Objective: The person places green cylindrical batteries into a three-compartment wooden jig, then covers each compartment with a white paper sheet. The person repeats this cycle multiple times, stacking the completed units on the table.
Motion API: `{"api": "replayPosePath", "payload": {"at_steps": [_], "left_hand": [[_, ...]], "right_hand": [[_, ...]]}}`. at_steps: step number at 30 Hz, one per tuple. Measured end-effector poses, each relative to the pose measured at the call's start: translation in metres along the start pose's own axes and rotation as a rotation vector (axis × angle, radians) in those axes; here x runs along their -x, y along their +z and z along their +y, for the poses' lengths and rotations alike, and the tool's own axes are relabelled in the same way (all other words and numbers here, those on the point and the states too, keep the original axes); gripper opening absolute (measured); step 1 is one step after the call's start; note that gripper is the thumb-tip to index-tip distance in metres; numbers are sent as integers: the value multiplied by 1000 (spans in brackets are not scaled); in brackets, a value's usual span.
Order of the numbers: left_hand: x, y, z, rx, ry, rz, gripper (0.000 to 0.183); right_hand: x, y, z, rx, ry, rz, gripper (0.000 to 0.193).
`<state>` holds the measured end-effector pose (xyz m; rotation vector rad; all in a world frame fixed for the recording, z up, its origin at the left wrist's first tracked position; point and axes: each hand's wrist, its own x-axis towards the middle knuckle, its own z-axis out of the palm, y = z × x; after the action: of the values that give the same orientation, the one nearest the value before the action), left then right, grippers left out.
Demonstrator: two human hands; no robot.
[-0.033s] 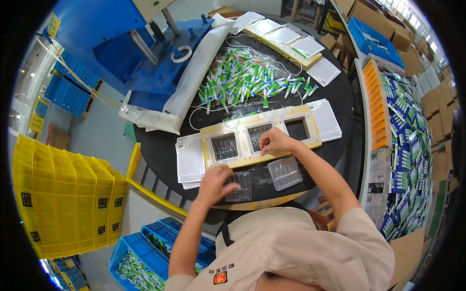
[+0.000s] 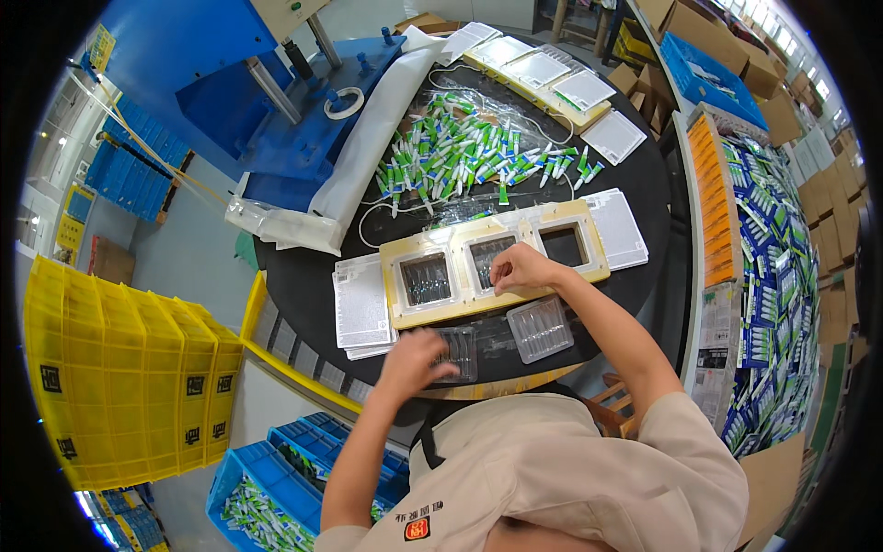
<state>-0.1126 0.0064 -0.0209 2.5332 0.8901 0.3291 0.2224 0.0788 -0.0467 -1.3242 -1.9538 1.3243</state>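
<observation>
Your left hand (image 2: pixel 416 357) grips a clear, ribbed blister tray (image 2: pixel 457 353) at the table's near edge, long axis left-right. Your right hand (image 2: pixel 518 268), fingers curled together, presses the cream three-window jig (image 2: pixel 487 262).

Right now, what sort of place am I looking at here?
Most likely a small factory packing station: a cream jig frame with three windows for clear blister trays, a heap of small green and blue tubes, and stacked yellow crates.

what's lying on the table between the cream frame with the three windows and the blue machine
In the head view, between the cream frame and the blue machine lie a heap of small green, blue and white tubes and a long white plastic-wrapped roll.
</observation>
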Motion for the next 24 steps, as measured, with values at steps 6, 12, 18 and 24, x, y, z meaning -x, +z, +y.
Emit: {"api": "replayPosePath", "payload": {"at_steps": [6, 12, 18, 24], "left_hand": [[25, 33, 13, -167, 72, -144, 17], [27, 49, 24, -285, 48, -129, 12], [28, 52, 28, -170, -44, -8, 13], [20, 50, 34, -97, -186, -44, 20]], "right_hand": [[16, 26, -4, 690, -492, 215, 5], [30, 48, 1, 674, -449, 504, 3], [23, 44, -7, 307, -223, 508, 8], [48, -5, -34, -226, -95, 569, 11]]}}
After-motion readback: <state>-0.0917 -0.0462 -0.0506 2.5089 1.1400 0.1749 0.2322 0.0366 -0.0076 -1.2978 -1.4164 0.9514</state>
